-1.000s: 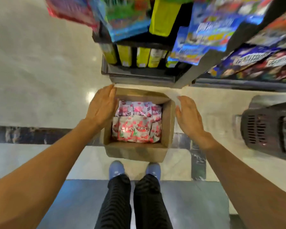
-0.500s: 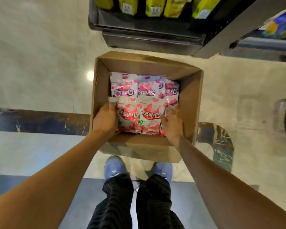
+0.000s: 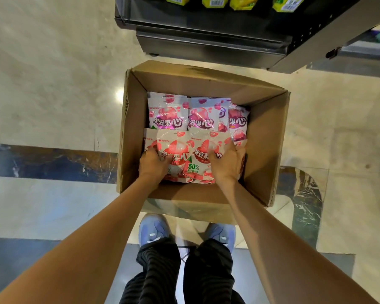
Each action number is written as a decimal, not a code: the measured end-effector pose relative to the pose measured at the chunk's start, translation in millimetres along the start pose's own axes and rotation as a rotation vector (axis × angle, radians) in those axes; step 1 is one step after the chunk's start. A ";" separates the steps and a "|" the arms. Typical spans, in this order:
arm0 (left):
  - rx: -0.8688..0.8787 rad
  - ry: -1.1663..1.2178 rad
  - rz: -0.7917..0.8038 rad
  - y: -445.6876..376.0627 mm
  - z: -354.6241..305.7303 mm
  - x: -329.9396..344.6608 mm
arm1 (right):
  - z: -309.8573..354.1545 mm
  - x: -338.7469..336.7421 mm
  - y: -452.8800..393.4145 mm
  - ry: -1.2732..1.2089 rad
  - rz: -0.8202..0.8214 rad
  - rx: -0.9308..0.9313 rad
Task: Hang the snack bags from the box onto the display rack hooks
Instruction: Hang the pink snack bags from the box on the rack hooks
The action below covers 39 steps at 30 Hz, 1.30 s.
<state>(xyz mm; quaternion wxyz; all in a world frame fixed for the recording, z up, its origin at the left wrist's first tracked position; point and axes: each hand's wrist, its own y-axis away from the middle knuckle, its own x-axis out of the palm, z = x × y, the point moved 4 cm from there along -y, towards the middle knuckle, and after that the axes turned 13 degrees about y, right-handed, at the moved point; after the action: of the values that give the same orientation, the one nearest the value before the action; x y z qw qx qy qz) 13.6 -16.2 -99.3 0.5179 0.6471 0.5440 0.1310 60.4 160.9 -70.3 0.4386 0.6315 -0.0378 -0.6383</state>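
Two hands down inside the box (image 3: 270, 137), which sits open on the floor (image 3: 48, 84) just ahead of the person's shoes (image 3: 154, 230). Left hand (image 3: 151, 164): fingers curled over the left edge of the near row of bags (image 3: 198, 159), thumb lying on a bag face; it grips that edge. Right hand (image 3: 227, 164): fingers bent onto the right end of the same row, fingertips pressed into the bag tops; whether it has a full grip underneath cannot be told. Near bags are white with red fruit print and a green "50%" mark showing between the two hands. Far row (image 3: 169, 113), just beyond the fingertips: pink-purple bags, flat, overlapping, partly under the near row. Bare cardboard shows to the right of the right hand and below both wrists. Rack (image 3: 206, 40), dark metal, stands beyond the box, well ahead of the hands; yellow-green packs (image 3: 215, 0) along its top edge. Forearms bare. Dark trousers (image 3: 158, 270) above the shoes. Floor pale with a dark blue band passing left of the left wrist
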 end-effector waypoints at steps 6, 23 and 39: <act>0.003 -0.007 0.035 -2.1 6.3 -2.6 | -2.9 7.4 -17.8 -0.105 0.065 0.070; 0.069 0.204 0.096 12.8 -2.5 -1.9 | -30.6 31.8 2.1 -0.452 0.381 -0.006; 0.051 0.459 0.379 77.0 -94.5 -50.9 | 4.8 -99.0 35.0 -1.066 0.655 0.046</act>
<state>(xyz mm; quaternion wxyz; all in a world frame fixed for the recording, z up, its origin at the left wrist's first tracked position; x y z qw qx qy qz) -31.0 0.8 23.9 0.3314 0.7034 0.5194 0.3544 56.3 197.1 28.3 0.5185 0.1912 -0.4568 -0.6971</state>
